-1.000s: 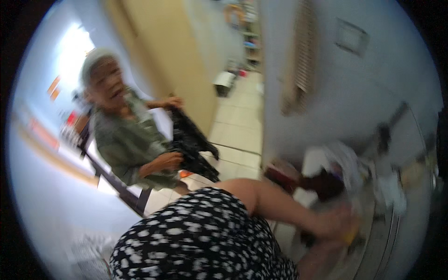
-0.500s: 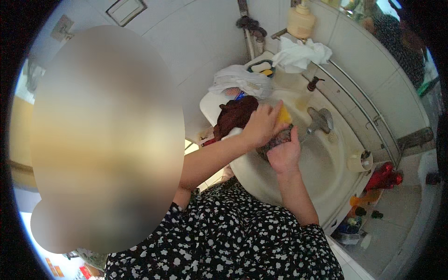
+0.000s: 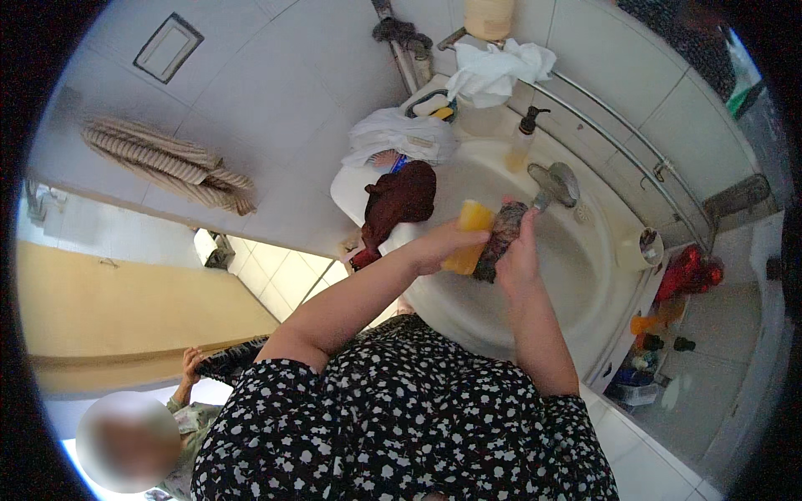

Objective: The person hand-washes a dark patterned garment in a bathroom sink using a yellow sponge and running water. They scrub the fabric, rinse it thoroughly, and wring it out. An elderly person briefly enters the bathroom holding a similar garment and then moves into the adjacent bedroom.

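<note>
Over the white washbasin (image 3: pixel 589 313), my left hand (image 3: pixel 441 245) grips a yellow bar of soap (image 3: pixel 476 217). Right beside the bar, my right hand (image 3: pixel 520 260) is closed on a dark, mottled, wet-looking cloth (image 3: pixel 504 225); its exact kind does not show. Bar and cloth are side by side, and I cannot tell whether they touch. The faucet (image 3: pixel 555 185) is just beyond my right fingertips. A dark maroon cloth (image 3: pixel 401 200) drapes over the basin's left rim, left of my left hand.
A white cloth bundle (image 3: pixel 393 138) and a soap dish (image 3: pixel 432 103) sit at the basin's far left. Behind the basin are a pump bottle (image 3: pixel 524 138), a cup (image 3: pixel 650 246) and a metal rail (image 3: pixel 618 125). Another person's hand (image 3: pixel 191 364) shows at lower left.
My left hand has drawn back to the left, and the yellow bar now shows nearly whole beside the dark cloth. The view has shifted, bringing a striped towel and another person into sight.
</note>
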The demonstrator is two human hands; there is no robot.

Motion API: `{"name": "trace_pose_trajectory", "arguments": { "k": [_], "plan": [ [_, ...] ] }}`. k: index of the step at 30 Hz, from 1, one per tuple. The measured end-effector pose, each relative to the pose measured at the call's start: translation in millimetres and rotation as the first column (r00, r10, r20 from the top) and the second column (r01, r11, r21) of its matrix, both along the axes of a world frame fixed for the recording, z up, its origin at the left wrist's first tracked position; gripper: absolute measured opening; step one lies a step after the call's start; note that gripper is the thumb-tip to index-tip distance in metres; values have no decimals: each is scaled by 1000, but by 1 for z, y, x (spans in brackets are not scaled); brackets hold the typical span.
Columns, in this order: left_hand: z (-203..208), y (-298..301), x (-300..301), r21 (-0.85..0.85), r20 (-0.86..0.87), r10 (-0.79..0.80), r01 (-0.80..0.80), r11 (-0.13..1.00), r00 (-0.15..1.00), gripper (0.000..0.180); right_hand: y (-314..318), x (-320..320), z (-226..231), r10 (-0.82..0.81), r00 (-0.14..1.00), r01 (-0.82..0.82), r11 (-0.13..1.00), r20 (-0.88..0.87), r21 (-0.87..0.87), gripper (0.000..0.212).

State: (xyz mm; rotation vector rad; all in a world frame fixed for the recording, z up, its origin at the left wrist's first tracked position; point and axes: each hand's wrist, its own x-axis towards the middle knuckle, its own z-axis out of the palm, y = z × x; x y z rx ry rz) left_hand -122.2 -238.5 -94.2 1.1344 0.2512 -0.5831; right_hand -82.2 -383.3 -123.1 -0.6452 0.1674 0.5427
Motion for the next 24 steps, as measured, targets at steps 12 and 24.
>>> {"name": "trace_pose_trajectory", "arguments": {
  "k": [12,24],
  "plan": [
    [16,22,-29,-278,-116,-65,30,960,991,57,-13,-12,-6,84,993,-91,992,-84,-86,66],
    [20,21,-11,696,501,-396,-86,713,770,70,-6,-4,-46,-293,894,431,772,-340,468,39]
  ]
}}
